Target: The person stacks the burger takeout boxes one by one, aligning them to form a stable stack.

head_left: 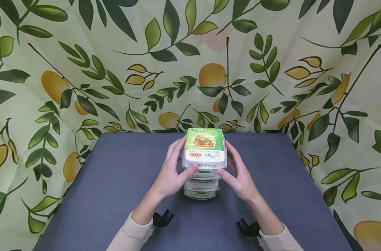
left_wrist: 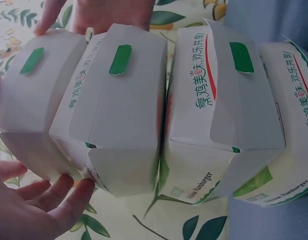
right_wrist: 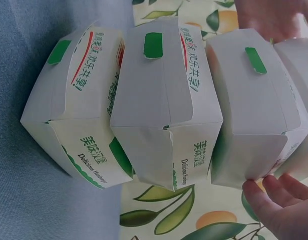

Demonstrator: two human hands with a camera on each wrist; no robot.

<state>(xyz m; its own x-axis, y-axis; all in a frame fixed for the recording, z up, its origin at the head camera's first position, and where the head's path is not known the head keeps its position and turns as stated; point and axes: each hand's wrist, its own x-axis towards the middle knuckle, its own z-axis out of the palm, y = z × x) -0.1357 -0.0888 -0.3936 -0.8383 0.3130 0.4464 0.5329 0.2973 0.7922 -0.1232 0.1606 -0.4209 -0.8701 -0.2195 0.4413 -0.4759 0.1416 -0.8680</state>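
Several white and green cardboard burger boxes stand in one stack at the middle of the table. The top burger box shows a burger picture on its lid. My left hand holds the stack's upper part from the left, thumb at the front and fingers along the side. From the right, my right hand holds it the same way. Beneath, the lower boxes sit slightly offset. In the left wrist view, fingertips touch the upper boxes; the right wrist view shows fingertips against an upper box.
A dark blue cloth covers the table. Behind and at both sides hangs a leaf-and-fruit patterned curtain. Black straps stick out at both wrists, beside light sleeves.
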